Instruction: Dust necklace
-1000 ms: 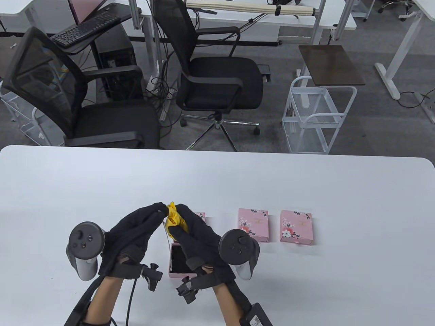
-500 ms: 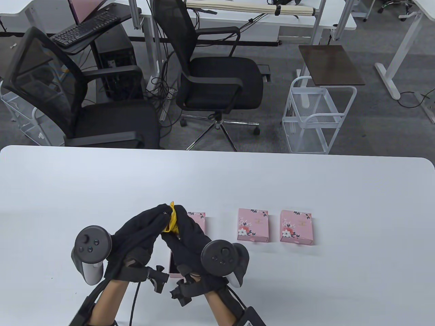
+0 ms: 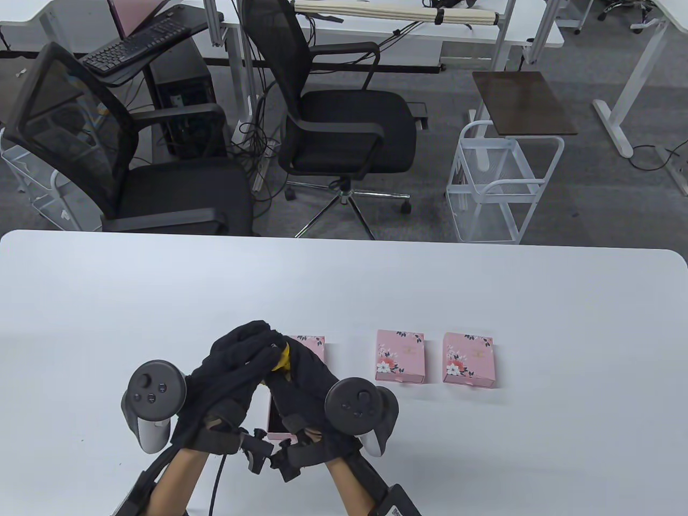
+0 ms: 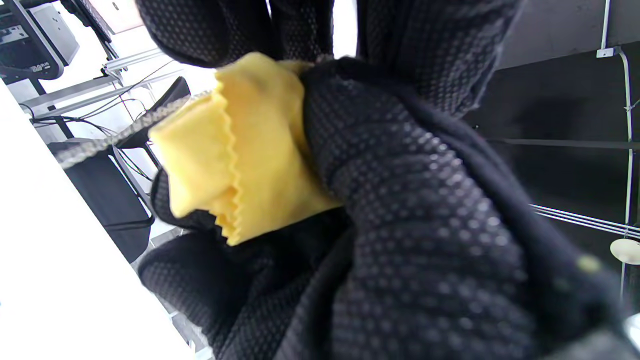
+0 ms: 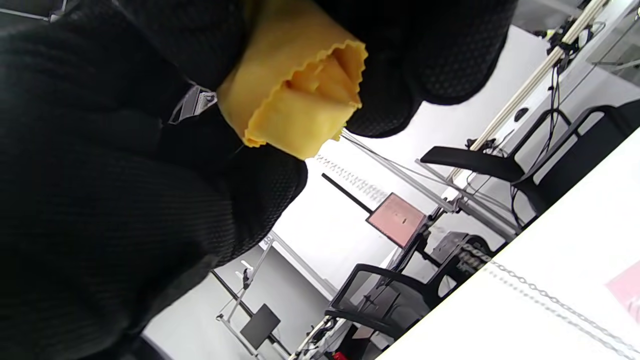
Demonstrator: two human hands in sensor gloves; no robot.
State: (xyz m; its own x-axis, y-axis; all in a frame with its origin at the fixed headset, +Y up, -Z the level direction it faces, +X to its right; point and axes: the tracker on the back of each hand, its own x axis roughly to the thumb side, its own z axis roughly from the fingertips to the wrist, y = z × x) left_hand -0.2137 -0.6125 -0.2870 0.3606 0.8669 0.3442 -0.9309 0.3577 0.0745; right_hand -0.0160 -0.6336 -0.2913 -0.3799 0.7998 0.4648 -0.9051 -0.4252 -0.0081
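Observation:
My two gloved hands meet low over the white table [image 3: 484, 290]. My right hand [image 3: 293, 365] grips a bunched yellow cloth [image 3: 281, 363], seen close in the right wrist view as the yellow cloth [image 5: 295, 100]. My left hand [image 3: 258, 344] curls over the top of it, its fingers pressed to the cloth [image 4: 250, 150]. A thin silver necklace chain [image 4: 100, 145] runs out from the cloth; the same chain [image 5: 550, 300] shows blurred in the right wrist view. Where the chain is pinched is hidden by the gloves. An open pink box [image 3: 277, 424] lies under the hands.
A pink floral lid [image 3: 314, 346] lies just behind the hands. Two closed pink floral boxes [image 3: 400, 356] [image 3: 467, 359] stand to the right. Black office chairs [image 3: 344, 129] and a white wire cart [image 3: 502, 188] are beyond the table's far edge.
Both hands have drawn closer together and slightly toward me. My left fingers have curled over the cloth, so much less yellow shows. The right hand has shifted left.

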